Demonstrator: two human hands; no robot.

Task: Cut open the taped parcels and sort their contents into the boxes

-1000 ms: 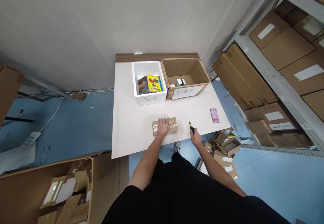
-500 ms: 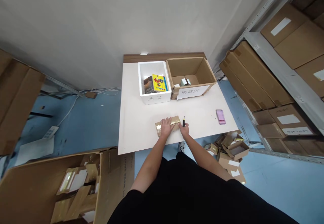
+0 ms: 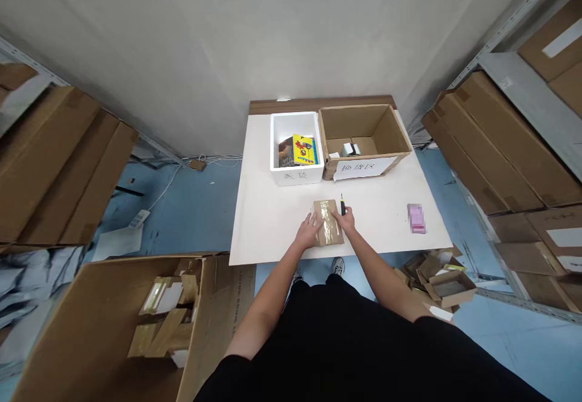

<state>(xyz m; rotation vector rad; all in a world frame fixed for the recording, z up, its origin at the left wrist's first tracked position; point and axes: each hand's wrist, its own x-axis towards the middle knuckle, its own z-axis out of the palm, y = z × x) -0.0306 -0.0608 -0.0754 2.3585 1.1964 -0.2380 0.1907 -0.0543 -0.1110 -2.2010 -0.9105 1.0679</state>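
Note:
A small cardboard box [image 3: 329,233] with shiny tape along its top sits near the front edge of the table. My left hand [image 3: 309,231] is closed around the box's left side. In my right hand [image 3: 346,220] is a black and yellow utility knife [image 3: 342,205], its tip pointing away from me. The fingers of that hand also touch the right side of the box. Whether the knife's blade is out is too small to tell.
Behind the box stand a white foam bin [image 3: 297,176] with books and a cardboard bin [image 3: 400,154] with a small white item. A blurred pink item [image 3: 416,218] lies at right. A large carton [image 3: 209,317] of parcels stands lower left; opened boxes [image 3: 450,287] lie lower right.
The box has turned from lying crosswise to pointing lengthwise away from me. My left hand has moved from its top to its left side. The view has shifted left.

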